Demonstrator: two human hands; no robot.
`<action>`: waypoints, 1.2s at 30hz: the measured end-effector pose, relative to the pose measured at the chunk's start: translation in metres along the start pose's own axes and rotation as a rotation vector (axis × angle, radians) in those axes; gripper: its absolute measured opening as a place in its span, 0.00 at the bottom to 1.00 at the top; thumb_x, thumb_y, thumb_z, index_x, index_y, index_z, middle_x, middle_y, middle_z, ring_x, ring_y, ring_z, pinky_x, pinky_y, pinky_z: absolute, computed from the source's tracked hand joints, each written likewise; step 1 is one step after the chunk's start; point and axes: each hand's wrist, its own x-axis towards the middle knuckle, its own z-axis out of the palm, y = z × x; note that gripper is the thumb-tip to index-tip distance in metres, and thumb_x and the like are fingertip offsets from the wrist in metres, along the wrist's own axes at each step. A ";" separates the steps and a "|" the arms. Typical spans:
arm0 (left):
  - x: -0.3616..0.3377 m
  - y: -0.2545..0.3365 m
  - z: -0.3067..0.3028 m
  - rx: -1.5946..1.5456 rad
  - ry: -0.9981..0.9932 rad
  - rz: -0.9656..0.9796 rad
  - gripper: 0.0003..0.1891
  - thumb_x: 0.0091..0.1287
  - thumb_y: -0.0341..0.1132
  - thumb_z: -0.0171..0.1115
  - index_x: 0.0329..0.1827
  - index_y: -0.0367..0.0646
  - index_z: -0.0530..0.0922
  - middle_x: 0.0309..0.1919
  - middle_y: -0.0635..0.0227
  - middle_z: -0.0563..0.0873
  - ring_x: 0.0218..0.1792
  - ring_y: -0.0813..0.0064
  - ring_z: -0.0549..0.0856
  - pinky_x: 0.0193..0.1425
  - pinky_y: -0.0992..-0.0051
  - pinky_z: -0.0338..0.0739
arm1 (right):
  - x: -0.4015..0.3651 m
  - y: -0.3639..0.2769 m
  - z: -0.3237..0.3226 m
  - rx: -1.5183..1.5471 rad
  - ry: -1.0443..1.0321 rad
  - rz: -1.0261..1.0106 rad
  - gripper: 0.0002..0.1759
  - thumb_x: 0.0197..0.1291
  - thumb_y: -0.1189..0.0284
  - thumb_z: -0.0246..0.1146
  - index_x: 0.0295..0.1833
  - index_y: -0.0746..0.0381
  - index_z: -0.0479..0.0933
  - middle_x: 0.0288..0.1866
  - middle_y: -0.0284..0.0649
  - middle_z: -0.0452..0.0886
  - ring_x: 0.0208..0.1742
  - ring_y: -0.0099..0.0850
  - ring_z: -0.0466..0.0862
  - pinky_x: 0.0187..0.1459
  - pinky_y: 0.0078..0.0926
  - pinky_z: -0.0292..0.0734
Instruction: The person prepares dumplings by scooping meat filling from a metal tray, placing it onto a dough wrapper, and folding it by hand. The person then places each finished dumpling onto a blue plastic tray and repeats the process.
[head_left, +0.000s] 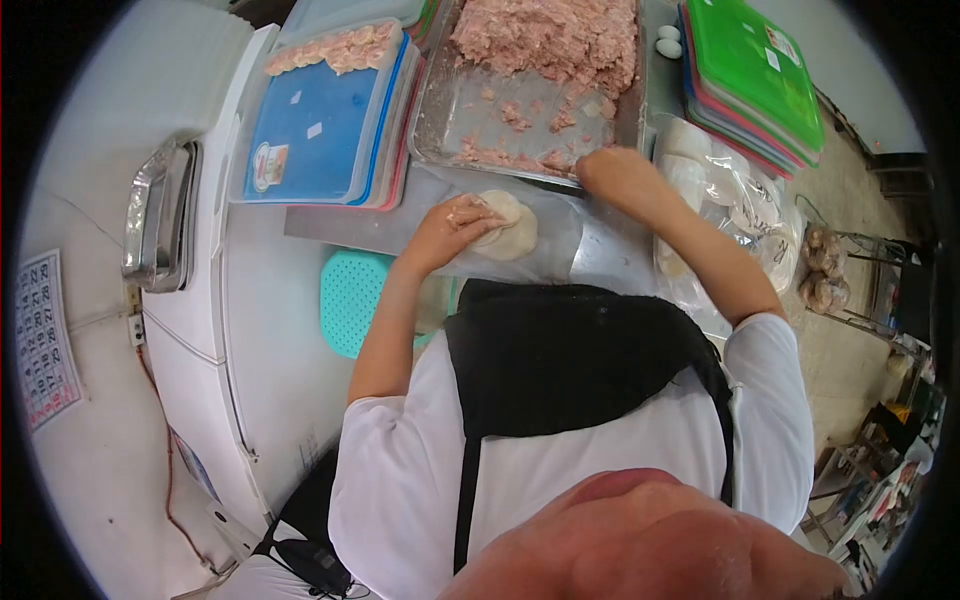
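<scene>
My left hand (452,232) is at a small stack of round, pale dough wrappers (516,236) on the work surface, its bent fingers closed over the left edge of the top wrapper. My right hand (622,182) is curled at the near right corner of a metal tray (424,95); what its fingers hold, if anything, is hidden. Pink ground meat (545,35) is heaped at the tray's far end, with scraps smeared toward me. To the left, a row of filled dumplings (335,50) lies along the far end of a blue-based plastic container (315,130).
At right are bagged stacks of round white wrappers (690,150), stacked containers with a green lid (745,60), and two eggs (669,41). A turquoise perforated basket (350,300) sits below the table's left edge. Foil trays (160,215) stand far left.
</scene>
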 end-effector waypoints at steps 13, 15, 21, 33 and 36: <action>-0.001 -0.031 -0.026 -0.669 0.205 -0.110 0.11 0.70 0.36 0.57 0.49 0.40 0.81 0.43 0.69 0.85 0.48 0.79 0.80 0.54 0.75 0.73 | 0.050 -0.029 0.013 0.156 -0.063 0.196 0.18 0.63 0.61 0.55 0.34 0.64 0.81 0.31 0.53 0.82 0.37 0.50 0.83 0.41 0.46 0.77; -0.004 -0.028 -0.031 -0.662 0.144 -0.109 0.12 0.70 0.35 0.56 0.50 0.40 0.81 0.44 0.68 0.85 0.49 0.79 0.80 0.56 0.75 0.73 | 0.048 -0.027 0.010 0.341 -0.048 0.208 0.18 0.63 0.61 0.56 0.34 0.65 0.80 0.32 0.53 0.82 0.38 0.49 0.83 0.41 0.46 0.76; -0.003 -0.042 -0.049 -0.853 -0.065 -0.042 0.15 0.71 0.38 0.54 0.53 0.37 0.79 0.49 0.62 0.84 0.52 0.73 0.81 0.60 0.73 0.72 | 0.076 -0.028 -0.007 0.138 0.036 0.242 0.17 0.65 0.60 0.55 0.35 0.62 0.81 0.30 0.50 0.82 0.36 0.50 0.82 0.39 0.46 0.75; 0.074 -0.015 -0.051 -1.429 0.248 -0.104 0.19 0.71 0.38 0.54 0.57 0.33 0.74 0.52 0.56 0.81 0.54 0.65 0.81 0.60 0.65 0.75 | 0.051 -0.044 -0.022 1.117 0.291 0.498 0.22 0.69 0.55 0.56 0.51 0.62 0.83 0.27 0.25 0.71 0.26 0.17 0.66 0.28 0.17 0.63; 0.112 0.036 -0.066 -1.762 0.264 -0.015 0.24 0.74 0.48 0.48 0.57 0.33 0.73 0.49 0.59 0.80 0.52 0.63 0.79 0.60 0.64 0.73 | 0.055 -0.056 -0.035 1.156 0.354 0.553 0.20 0.70 0.58 0.56 0.54 0.62 0.81 0.25 0.28 0.74 0.26 0.17 0.68 0.27 0.19 0.62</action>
